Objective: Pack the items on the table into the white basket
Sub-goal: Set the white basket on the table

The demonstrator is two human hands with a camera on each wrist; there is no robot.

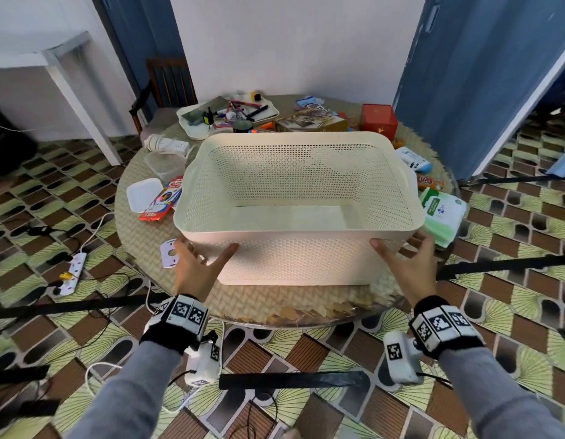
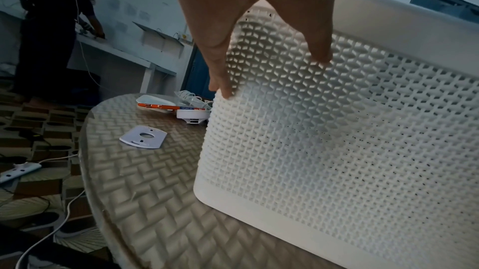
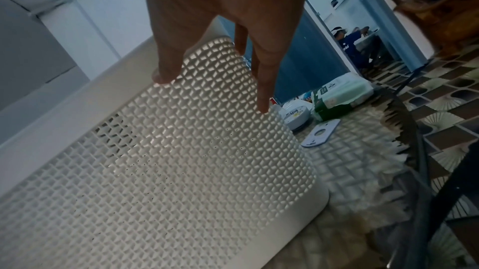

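Observation:
The white perforated basket [image 1: 298, 258] stands empty on the round woven-topped table [image 1: 284, 301], near its front edge. My left hand [image 1: 206, 253] touches the basket's near left corner [image 2: 337, 130] with straight fingers, thumb on the front wall. My right hand [image 1: 400, 247] touches the near right corner [image 3: 168, 160] the same way. Left of the basket lie a white square box [image 1: 145, 194], a coloured pencil pack [image 1: 160, 204] and a flat white plate with a hole [image 1: 169, 253]. To its right sit a green wipes pack [image 1: 443, 213], an orange snack pack [image 1: 430, 182] and a white-blue pouch [image 1: 414, 158].
Behind the basket are a tray of pens [image 1: 227, 115], a red box [image 1: 379, 118], a brown box [image 1: 311, 122], a white power strip [image 1: 167, 144] and a clear container [image 1: 164, 164]. A chair [image 1: 170, 87] stands beyond the table. Cables, a floor power strip [image 1: 70, 274] and black bars [image 1: 294, 380] lie around.

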